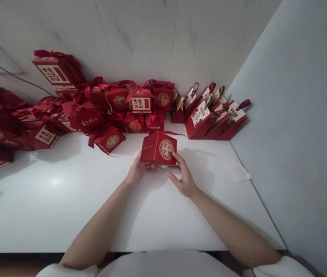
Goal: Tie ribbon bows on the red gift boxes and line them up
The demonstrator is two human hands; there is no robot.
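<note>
One red box [151,150] with a gold medallion is held between two hands, over the white table [65,215]. By the left hand [136,170] it is gripped at the lower left edge – thumb against the side, fingers curled beneath. By the right hand [187,181] its lower right corner is held with the fingers, the thumb spread apart from it. About seven wedge-shaped boxes [198,130] are stood at the right; ribboned boxes [89,118] are heaped behind and leftward – too overlapped to be counted. Any contents are hidden.
</note>
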